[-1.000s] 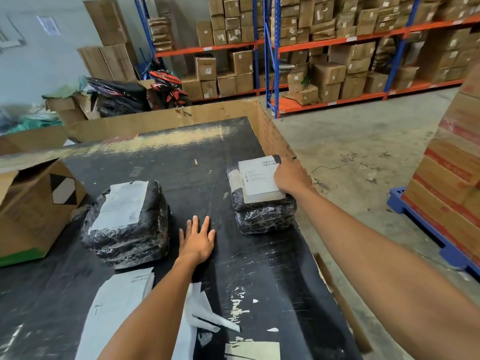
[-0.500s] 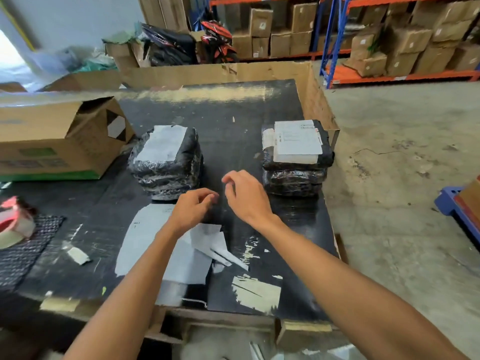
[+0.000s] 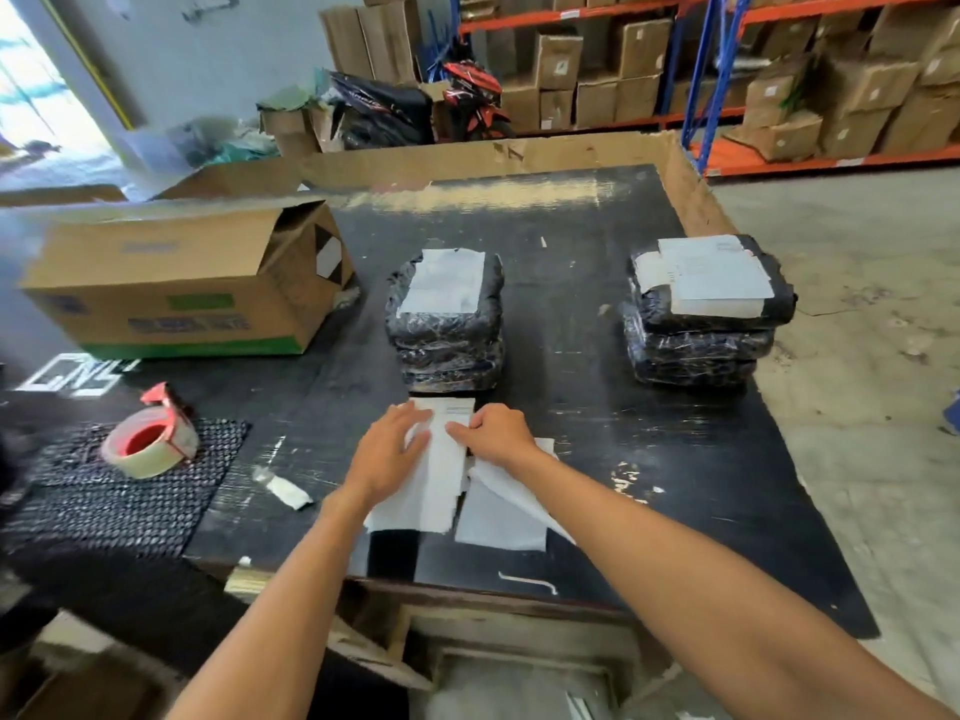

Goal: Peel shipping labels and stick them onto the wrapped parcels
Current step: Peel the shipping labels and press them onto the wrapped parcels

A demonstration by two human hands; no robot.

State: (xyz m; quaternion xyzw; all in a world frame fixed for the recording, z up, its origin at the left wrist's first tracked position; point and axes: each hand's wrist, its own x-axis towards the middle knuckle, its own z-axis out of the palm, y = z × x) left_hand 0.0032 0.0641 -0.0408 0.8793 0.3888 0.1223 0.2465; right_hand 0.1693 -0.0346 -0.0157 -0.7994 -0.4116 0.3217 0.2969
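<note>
Black and scuffed, the counter fills the head view, seen from above. Both hands meet over a white label sheet lying near the front edge. The left hand rests on the sheet's left side, fingers spread and nearly straight, its grip released. The right hand has fingers curled, its grip pinching the sheet's upper right part. More white paper strips lie just right of the sheet, partly under the right wrist.

Just beyond the hands stands a stack of black wrapped parcels with a white label on top. A second stack of parcels, also labelled, stands well apart at the right edge of the counter.

To the left, an open cardboard box lies on its side. A tape roll with a red dispenser sits on a dark mesh mat.
</note>
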